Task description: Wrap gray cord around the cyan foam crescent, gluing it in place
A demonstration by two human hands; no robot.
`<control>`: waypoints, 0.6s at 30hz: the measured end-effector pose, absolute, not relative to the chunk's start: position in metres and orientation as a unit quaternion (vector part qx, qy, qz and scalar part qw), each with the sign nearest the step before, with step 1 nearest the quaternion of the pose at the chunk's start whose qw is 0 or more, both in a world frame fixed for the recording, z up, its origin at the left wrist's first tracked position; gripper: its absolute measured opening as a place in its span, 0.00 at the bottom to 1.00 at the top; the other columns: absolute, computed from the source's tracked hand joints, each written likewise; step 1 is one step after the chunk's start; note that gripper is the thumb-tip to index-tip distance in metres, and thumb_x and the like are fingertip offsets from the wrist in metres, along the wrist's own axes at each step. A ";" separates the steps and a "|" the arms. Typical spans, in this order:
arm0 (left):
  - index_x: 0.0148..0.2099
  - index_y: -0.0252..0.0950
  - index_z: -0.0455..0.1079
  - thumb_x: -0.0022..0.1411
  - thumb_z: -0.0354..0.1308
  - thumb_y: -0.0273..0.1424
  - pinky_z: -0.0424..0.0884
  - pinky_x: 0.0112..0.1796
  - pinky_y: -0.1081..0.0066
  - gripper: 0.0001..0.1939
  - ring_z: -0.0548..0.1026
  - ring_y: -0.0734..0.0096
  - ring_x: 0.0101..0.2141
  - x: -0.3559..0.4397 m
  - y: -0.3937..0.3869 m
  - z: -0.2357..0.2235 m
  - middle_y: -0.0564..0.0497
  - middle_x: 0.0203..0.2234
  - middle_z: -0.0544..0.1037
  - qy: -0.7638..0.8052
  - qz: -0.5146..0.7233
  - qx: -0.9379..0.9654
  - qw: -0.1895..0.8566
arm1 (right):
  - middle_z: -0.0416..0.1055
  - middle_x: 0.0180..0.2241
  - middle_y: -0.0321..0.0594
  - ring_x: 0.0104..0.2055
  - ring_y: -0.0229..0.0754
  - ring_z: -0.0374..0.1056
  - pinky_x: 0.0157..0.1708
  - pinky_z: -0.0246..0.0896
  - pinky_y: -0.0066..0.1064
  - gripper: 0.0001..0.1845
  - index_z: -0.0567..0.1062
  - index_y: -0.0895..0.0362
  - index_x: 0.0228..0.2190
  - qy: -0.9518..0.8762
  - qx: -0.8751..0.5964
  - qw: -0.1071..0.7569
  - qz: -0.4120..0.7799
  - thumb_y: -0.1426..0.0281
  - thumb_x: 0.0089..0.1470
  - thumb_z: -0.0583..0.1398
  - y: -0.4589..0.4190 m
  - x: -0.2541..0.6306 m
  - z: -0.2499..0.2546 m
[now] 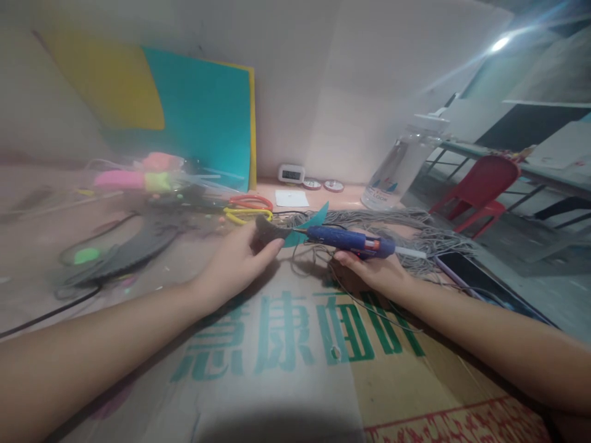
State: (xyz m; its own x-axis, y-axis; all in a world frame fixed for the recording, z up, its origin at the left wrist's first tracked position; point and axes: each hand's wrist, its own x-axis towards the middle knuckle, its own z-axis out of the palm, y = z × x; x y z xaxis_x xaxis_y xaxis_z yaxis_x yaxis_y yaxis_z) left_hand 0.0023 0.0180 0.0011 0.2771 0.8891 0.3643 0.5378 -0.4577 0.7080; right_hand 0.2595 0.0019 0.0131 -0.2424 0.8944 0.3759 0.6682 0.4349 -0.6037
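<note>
My right hand (369, 271) is closed round a blue glue gun (346, 239) held level, its nozzle pointing left and a white glue stick poking out of its back end. My left hand (240, 258) pinches a small dark grey piece (268, 231) joined to a teal foam shape (308, 225) right at the gun's tip. Both hands hover just above a flattened cardboard sheet (295, 344) with green printed characters. The gun's thin cord trails down over the cardboard.
A heap of grey cords (406, 227) lies behind the gun, a phone (480, 280) to the right. Red and yellow scissors (249, 208), teal and yellow foam sheets (198, 117), a small clock (290, 174), a clear bottle (397, 169), blurred craft clutter (138, 209) at left, a red chair (480, 191).
</note>
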 end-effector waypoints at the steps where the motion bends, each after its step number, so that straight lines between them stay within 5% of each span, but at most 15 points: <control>1: 0.46 0.34 0.69 0.63 0.53 0.42 0.69 0.39 0.65 0.17 0.75 0.61 0.39 0.002 0.018 0.001 0.47 0.40 0.78 0.466 0.380 0.765 0.232 | 0.71 0.29 0.39 0.33 0.47 0.69 0.38 0.69 0.42 0.13 0.65 0.51 0.30 -0.766 -0.523 0.348 0.134 0.57 0.51 0.61 0.003 0.262 0.011; 12: 0.46 0.34 0.70 0.63 0.53 0.41 0.69 0.40 0.66 0.16 0.74 0.62 0.37 0.002 0.019 0.000 0.48 0.39 0.78 0.468 0.380 0.763 0.235 | 0.71 0.29 0.40 0.33 0.48 0.69 0.40 0.70 0.47 0.14 0.67 0.52 0.31 -0.760 -0.549 0.339 0.083 0.55 0.51 0.61 0.008 0.272 -0.002; 18: 0.47 0.34 0.71 0.63 0.53 0.40 0.68 0.39 0.67 0.17 0.73 0.62 0.38 0.002 0.019 0.002 0.48 0.39 0.78 0.466 0.377 0.767 0.230 | 0.71 0.26 0.38 0.30 0.46 0.70 0.35 0.73 0.40 0.16 0.65 0.51 0.28 -0.763 -0.498 0.382 0.151 0.53 0.49 0.61 0.003 0.257 0.013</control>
State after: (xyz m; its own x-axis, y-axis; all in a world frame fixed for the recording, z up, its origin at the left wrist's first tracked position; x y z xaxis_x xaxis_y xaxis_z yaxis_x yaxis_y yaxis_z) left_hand 0.0024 0.0189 0.0015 0.2831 0.8875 0.3636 0.5411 -0.4608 0.7035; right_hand 0.2566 0.0034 0.0128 -0.2117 0.8765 0.4323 0.6451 0.4576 -0.6119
